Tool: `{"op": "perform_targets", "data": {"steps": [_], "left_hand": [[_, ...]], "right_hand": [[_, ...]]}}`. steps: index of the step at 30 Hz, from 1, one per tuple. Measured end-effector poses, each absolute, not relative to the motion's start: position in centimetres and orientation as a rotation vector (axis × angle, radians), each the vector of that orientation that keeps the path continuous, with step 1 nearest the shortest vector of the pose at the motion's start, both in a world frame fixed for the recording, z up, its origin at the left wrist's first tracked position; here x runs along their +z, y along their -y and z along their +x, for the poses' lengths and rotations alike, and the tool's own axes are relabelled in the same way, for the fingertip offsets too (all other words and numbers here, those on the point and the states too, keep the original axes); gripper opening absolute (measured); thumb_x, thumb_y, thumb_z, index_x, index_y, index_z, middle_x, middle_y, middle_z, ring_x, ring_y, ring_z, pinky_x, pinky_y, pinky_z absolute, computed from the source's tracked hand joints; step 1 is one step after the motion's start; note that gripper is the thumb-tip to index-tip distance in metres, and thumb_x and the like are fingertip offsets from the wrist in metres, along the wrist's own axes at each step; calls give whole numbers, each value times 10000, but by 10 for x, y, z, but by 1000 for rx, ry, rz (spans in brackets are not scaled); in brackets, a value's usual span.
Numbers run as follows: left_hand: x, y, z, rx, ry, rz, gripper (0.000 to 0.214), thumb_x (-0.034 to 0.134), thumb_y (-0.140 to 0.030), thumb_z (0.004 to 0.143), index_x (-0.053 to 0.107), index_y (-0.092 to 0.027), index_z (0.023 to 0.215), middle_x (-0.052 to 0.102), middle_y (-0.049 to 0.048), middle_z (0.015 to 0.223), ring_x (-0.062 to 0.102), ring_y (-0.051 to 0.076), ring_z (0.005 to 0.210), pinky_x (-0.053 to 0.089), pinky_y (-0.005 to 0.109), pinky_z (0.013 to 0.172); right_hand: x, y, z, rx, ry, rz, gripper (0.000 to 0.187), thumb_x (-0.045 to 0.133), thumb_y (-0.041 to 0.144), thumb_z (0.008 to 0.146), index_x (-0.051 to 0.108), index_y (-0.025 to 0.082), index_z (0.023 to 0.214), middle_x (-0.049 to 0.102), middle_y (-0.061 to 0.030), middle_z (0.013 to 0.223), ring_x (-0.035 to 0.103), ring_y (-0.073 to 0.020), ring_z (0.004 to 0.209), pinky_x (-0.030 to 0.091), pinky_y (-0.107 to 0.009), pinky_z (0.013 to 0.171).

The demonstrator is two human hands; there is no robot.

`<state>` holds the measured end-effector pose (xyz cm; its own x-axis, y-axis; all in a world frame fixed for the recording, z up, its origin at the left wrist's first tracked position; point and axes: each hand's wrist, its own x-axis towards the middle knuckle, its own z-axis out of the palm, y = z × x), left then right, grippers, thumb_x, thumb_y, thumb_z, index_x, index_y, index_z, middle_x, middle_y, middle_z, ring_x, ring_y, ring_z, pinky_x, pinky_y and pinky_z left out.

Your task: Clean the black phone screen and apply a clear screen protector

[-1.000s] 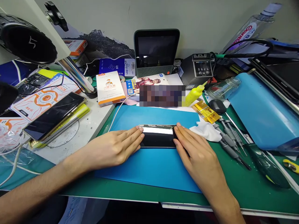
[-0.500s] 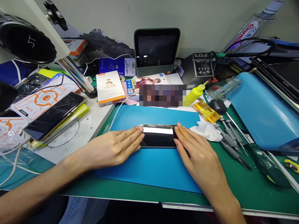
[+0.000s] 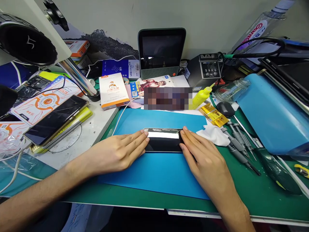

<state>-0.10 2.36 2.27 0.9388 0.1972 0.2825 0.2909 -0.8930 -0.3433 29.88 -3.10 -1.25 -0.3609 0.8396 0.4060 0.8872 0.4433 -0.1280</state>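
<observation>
A black phone (image 3: pixel 164 140) lies flat, glossy face up, on a blue mat (image 3: pixel 156 167) in the middle of the green bench. My left hand (image 3: pixel 118 153) rests flat on the mat, fingers stretched out and pressed against the phone's left end. My right hand (image 3: pixel 205 159) lies flat too, its fingertips on the phone's right end. Neither hand lifts the phone; both only press on its ends.
A white cloth (image 3: pixel 213 135) and several screwdrivers (image 3: pixel 238 146) lie right of the mat. A yellow squeeze bottle (image 3: pixel 201 96), a small screen (image 3: pixel 161 53) and a soldering station (image 3: pixel 205 71) stand behind. Another phone (image 3: pixel 55 120) and boxes crowd the left; a rolled blue mat (image 3: pixel 267 112) lies right.
</observation>
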Motion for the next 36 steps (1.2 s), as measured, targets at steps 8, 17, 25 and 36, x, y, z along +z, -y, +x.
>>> {"op": "perform_targets", "data": {"steps": [8, 17, 25, 36], "left_hand": [[21, -25, -1, -352, 359, -2701, 302, 518, -141, 1076, 678, -5, 1293, 745, 193, 1306, 736, 290, 1219, 661, 369, 953], [24, -25, -1, -344, 352, -2723, 298, 512, -114, 1072, 686, 13, 1279, 742, 211, 1297, 730, 314, 1222, 672, 386, 947], [23, -25, -1, -343, 354, -2732, 303, 520, -116, 1069, 676, 10, 1296, 734, 213, 1314, 725, 313, 1231, 668, 389, 955], [22, -25, -3, -349, 353, -2733, 303, 548, -123, 1057, 671, -1, 1306, 737, 208, 1316, 728, 305, 1231, 659, 386, 964]], "right_hand": [[-12, 31, 299, -164, 2290, -1459, 415, 572, 180, 1057, 584, 89, 1462, 635, -135, 1506, 622, -272, 1338, 513, -452, 1113], [-11, 31, 299, -179, 2302, -1454, 408, 575, 172, 1054, 593, 79, 1451, 637, -139, 1503, 619, -271, 1345, 512, -449, 1110], [-11, 31, 298, -180, 2298, -1449, 399, 576, 174, 1054, 601, 80, 1441, 644, -141, 1495, 625, -271, 1339, 505, -438, 1108], [-11, 31, 299, -169, 2294, -1455, 413, 569, 167, 1051, 590, 102, 1458, 637, -142, 1502, 632, -278, 1342, 526, -459, 1102]]}}
